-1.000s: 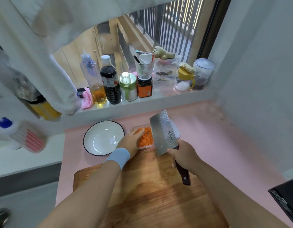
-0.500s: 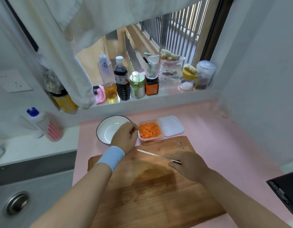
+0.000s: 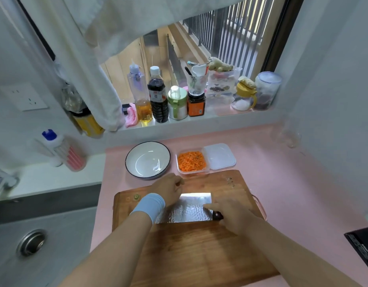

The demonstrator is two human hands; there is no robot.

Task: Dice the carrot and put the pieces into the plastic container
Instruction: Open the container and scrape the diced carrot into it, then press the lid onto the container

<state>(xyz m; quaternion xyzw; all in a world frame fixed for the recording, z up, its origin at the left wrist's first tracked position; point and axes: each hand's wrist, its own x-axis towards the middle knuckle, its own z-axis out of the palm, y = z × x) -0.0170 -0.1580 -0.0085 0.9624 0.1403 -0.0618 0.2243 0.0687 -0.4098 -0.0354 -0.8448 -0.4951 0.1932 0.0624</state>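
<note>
A clear plastic container (image 3: 206, 168) full of diced carrot (image 3: 191, 161) stands on the pink counter just beyond the wooden cutting board (image 3: 199, 251). Its white lid (image 3: 218, 156) lies beside it on the right. A steel cleaver (image 3: 189, 210) lies flat on the board, blade pointing left. My right hand (image 3: 230, 212) holds the cleaver at its dark handle. My left hand (image 3: 168, 189), with a blue wristband, hovers at the blade's far left corner, fingers loosely curled with nothing seen in them. A small green carrot scrap (image 3: 136, 197) sits at the board's far left corner.
An empty white bowl (image 3: 148, 159) with a dark rim stands left of the container. Bottles and jars (image 3: 158, 100) line the window sill behind. A sink (image 3: 32, 242) lies to the left, and a black appliance corner (image 3: 363, 249) juts in at right.
The cleaver came down from above the container and now lies flat on the board. My left hand drew back from the container to the board beside the blade.
</note>
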